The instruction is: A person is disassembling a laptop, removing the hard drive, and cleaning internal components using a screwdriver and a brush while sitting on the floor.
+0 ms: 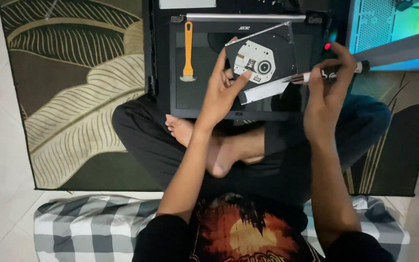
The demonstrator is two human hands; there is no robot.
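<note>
I see a thin, flat optical drive (263,60) of dull grey metal, with a pale sheet-metal plate and a round spindle hub on its face, held tilted above the glossy black laptop lid (195,92). My left hand (221,92) grips the drive's near left corner, thumb on the face and fingers curled under it. My right hand (328,92) is closed around a slim black-handled screwdriver (323,75), pinching the grip between thumb and fingertips, its shaft meeting the drive's right edge. An orange plastic pry tool (188,51) with a pale flat blade lies near the lid's far left corner. The laptop rests on a dark rug (73,97) patterned with cream leaf ribs. A checked grey-and-white cushion (88,228) sits at the rug's near edge.
</note>
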